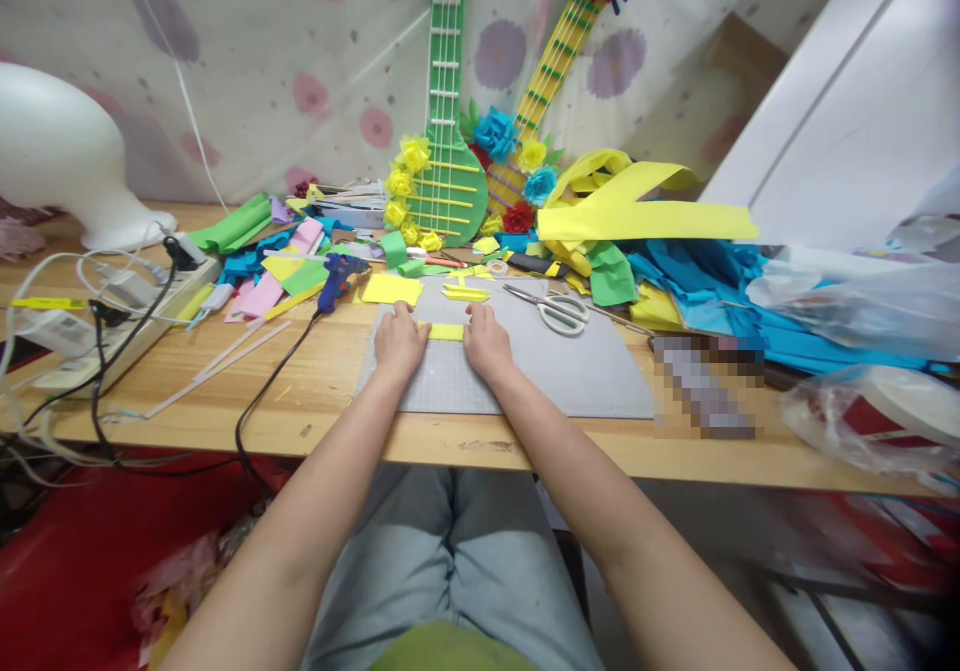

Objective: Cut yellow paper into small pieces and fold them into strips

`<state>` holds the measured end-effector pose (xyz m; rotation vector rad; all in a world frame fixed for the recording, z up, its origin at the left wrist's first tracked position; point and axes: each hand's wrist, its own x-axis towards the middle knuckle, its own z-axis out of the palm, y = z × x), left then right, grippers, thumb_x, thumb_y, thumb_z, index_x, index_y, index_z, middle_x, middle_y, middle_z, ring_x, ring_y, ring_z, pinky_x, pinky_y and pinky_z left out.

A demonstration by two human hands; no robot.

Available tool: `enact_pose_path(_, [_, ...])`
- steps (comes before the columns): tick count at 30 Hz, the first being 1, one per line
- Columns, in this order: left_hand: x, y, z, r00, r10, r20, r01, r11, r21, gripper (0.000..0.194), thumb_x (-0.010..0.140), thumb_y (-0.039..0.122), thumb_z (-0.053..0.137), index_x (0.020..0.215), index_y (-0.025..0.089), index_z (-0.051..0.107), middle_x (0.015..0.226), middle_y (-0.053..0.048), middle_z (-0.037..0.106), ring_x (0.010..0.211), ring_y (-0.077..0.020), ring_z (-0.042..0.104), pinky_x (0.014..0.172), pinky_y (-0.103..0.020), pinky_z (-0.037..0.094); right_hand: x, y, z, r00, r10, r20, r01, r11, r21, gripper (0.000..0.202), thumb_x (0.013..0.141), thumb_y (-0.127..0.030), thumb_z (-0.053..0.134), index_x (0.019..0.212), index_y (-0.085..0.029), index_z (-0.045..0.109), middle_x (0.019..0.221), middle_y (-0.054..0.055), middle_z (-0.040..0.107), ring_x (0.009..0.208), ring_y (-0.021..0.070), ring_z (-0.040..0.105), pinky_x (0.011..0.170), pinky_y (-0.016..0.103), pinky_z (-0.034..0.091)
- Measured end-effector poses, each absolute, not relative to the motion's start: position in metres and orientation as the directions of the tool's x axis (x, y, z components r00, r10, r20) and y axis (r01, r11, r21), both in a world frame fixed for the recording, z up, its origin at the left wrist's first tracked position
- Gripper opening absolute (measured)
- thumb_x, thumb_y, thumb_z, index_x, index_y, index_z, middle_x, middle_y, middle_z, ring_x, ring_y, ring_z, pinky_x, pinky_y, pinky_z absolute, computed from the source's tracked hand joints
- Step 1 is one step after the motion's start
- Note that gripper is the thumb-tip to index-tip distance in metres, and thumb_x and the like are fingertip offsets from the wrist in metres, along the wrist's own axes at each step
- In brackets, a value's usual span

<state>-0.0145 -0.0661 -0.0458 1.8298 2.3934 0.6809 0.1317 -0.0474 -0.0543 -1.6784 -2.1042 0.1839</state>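
Note:
A short yellow paper strip (447,332) lies level over the grey cutting mat (577,371), stretched between my two hands. My left hand (400,339) has its fingers closed on the strip's left end. At the right end, my right hand (486,339) pinches the same strip. Just beyond it are small folded yellow pieces (466,293). A yellow paper sheet (392,289) sits behind my left hand. White-handled scissors (559,313) rest on the mat, right of my right hand.
A blue glue gun (335,281) with a black cord stands at the left. Farther left is a power strip (150,316) with cables. Behind the mat, a green paper instrument (450,196) leans by coloured scraps. A plastic-wrapped roll (892,406) sits at right.

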Motion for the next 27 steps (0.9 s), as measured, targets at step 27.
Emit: enact_pose_path(27, [-0.0094, -0.069, -0.0473, -0.101, 0.934, 0.342, 0.948, -0.013, 0.317, 0.024, 0.073, 0.043, 0.057, 0.088, 0.025, 0.064, 0.099, -0.008, 0.052, 0.103, -0.0255, 0.04, 0.09, -0.036, 0.034, 0.1283, -0.0485, -0.053, -0.212, 0.954, 0.214, 0.944, 0.257, -0.207, 0.024, 0.088, -0.02, 0.032, 0.108, -0.018, 0.046, 0.106, 0.009, 0.054, 0.086, 0.0178, 0.056, 0.069, 0.028, 0.039])
